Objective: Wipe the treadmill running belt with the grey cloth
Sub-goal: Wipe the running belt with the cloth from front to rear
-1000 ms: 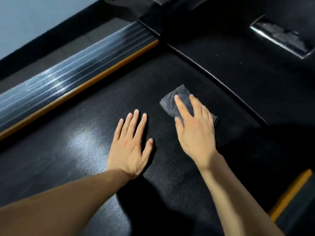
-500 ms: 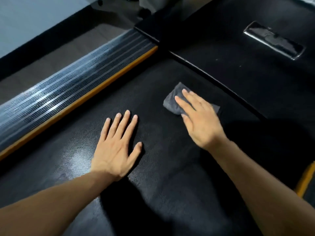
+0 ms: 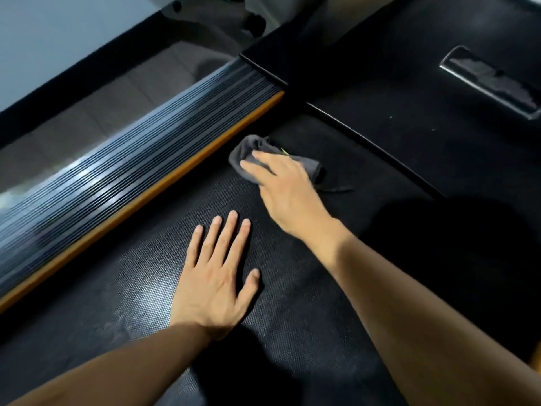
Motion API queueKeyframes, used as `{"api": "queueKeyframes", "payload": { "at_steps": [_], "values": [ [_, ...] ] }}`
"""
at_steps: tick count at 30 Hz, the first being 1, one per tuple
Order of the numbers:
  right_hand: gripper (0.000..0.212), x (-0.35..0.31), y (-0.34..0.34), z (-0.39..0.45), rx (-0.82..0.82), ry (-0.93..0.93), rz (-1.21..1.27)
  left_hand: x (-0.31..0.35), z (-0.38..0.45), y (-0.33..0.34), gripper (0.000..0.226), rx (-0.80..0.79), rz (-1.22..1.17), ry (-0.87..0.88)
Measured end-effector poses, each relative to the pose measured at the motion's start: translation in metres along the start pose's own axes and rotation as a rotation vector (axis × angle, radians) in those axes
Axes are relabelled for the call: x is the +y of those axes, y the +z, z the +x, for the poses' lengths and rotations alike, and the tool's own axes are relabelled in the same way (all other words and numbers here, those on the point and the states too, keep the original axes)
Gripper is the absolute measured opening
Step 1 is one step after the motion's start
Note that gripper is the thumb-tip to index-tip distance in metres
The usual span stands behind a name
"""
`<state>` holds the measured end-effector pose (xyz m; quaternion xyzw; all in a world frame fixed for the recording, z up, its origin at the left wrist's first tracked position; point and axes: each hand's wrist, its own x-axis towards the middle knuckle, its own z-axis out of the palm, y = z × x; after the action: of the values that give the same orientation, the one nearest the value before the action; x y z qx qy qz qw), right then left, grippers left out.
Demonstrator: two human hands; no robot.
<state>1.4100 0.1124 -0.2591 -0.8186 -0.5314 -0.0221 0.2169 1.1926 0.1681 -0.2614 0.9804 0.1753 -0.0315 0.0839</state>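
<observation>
Head view, looking down at a treadmill deck. Running belt [image 3: 164, 276]: black, finely textured, with a pale sheen of reflected light near its left part. Left hand [image 3: 218, 276]: laid flat on the belt, palm down, fingers straight and slightly spread, thumb out to the right; it holds nothing. Right hand [image 3: 288, 189]: reaches forward past the left hand and presses down on the grey cloth [image 3: 248, 148], fingers extended over the fabric and pointing toward the upper left. Whether the thumb tucks under the cloth cannot be told. Cloth: bunched rather than folded flat, lying on the belt at its far left corner, just beside the orange strip [image 3: 164, 183] that edges the belt. A dark corner of the cloth shows to the right of the hand, and a thin thread trails from it across the belt. Ribbed side rail [image 3: 123, 168]: glossy, runs diagonally outside the orange strip. Front cover [image 3: 409, 92]: black, beyond a raised dark lip that ends the belt, carrying a shiny plate [image 3: 491, 80] at the upper right. Second orange edge [image 3: 535, 361]: visible at the far right margin. Both forearms are bare.
</observation>
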Motion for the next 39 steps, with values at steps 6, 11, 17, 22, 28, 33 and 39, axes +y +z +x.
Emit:
{"api": "queueKeyframes", "payload": {
  "at_steps": [6, 11, 17, 22, 28, 33, 39],
  "values": [
    [0.058, 0.04, -0.029, 0.013, -0.076, 0.17, -0.085, 0.002, 0.001, -0.003, 0.076, 0.006, -0.005, 0.003],
    [0.057, 0.018, -0.009, 0.017, 0.041, 0.221, -0.104, 0.004, 0.0, -0.003, 0.076, -0.007, 0.002, -0.017],
    [0.056, 0.036, -0.03, 0.01, 0.042, 0.33, -0.244, 0.003, 0.002, -0.003, 0.076, -0.022, 0.009, -0.01],
    [0.058, 0.057, -0.055, -0.071, 0.218, 0.707, -0.338, 0.005, 0.0, -0.003, 0.077, -0.009, 0.007, -0.007],
    [0.05, 0.023, -0.031, -0.037, 0.23, 0.551, -0.136, 0.006, -0.001, -0.004, 0.078, -0.017, 0.004, -0.007],
    [0.055, -0.013, 0.002, 0.018, 0.028, 0.058, -0.032, 0.004, 0.001, -0.003, 0.078, -0.022, -0.008, 0.002],
    [0.057, 0.057, -0.02, 0.034, 0.19, 0.544, -0.232, 0.005, 0.001, -0.003, 0.078, 0.014, -0.03, 0.006]
  ]
}}
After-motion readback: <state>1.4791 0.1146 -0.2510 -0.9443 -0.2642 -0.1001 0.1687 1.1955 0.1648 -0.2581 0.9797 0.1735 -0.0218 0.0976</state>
